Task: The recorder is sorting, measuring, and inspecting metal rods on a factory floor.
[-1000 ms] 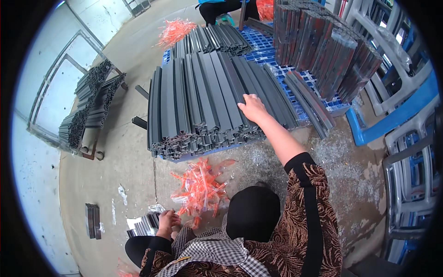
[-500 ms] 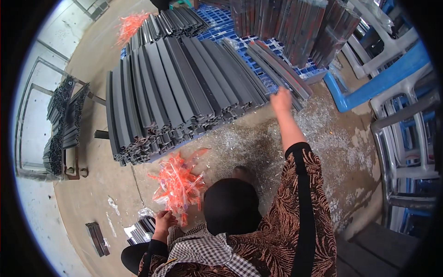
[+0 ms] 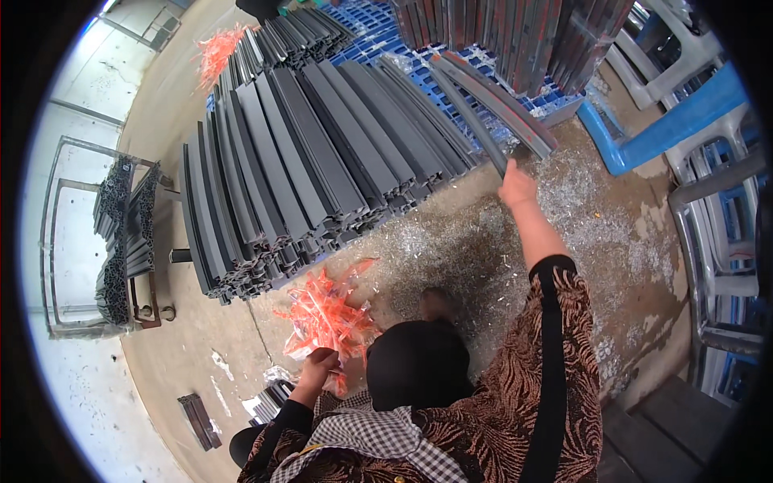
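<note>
My right hand (image 3: 516,187) reaches forward and closes on the near end of a long grey profile strip (image 3: 471,113) that lies slanted beside the big stack of grey profiles (image 3: 306,161). A second loose strip (image 3: 507,105) lies just right of it. My left hand (image 3: 319,366) is low and close to my body, its fingers closed on a clear bag of orange plastic pieces (image 3: 326,314) on the floor. A black rounded shape (image 3: 419,362) sits between my arms and hides the floor below.
Metal shavings (image 3: 564,217) cover the concrete floor. A blue pallet (image 3: 378,24) carries darker profile bundles (image 3: 515,32). A blue and white plastic stools stack (image 3: 684,105) stands right, a rack of dark profiles (image 3: 121,233) left. More orange pieces (image 3: 217,48) lie far back.
My right hand has moved off the top of the grey stack to the right, onto a loose strip. The left hand stays at the orange bag. The view has shifted.
</note>
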The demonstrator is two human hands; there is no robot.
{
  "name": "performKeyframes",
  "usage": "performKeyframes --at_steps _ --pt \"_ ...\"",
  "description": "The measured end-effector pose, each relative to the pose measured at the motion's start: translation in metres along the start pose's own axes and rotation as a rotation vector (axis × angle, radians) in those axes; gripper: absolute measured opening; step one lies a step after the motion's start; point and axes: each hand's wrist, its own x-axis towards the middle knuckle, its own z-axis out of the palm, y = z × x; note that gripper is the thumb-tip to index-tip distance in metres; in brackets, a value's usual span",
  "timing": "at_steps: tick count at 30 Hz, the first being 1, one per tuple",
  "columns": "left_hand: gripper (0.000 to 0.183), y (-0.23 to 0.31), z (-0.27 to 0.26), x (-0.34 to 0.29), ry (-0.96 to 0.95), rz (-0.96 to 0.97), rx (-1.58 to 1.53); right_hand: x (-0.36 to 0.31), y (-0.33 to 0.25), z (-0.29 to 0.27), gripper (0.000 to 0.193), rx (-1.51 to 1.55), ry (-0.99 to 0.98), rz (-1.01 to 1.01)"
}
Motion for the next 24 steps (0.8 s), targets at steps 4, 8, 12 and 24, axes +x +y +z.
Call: performKeyframes --at_steps 4,8,12,24 --pt "0.027 0.002 0.003 -0.010 -0.009 0.059 0.046 -0.045 0.012 -0.010 0.023 0.394 0.059 -0.090" --pt "0.025 -0.020 -0.009 -0.020 -0.009 0.112 -0.021 -0.113 0.014 -0.060 0.017 1.596 -0.451 0.237" --pt "0.025 -0.019 -0.021 -0.034 -0.077 0.190 -0.155 -0.190 0.008 -0.104 0.028 1.893 -0.526 0.176" --pt "0.050 0.025 -0.107 -0.089 -0.349 0.752 -0.680 -0.276 -0.163 -0.236 0.052 1.488 -1.458 -0.740"
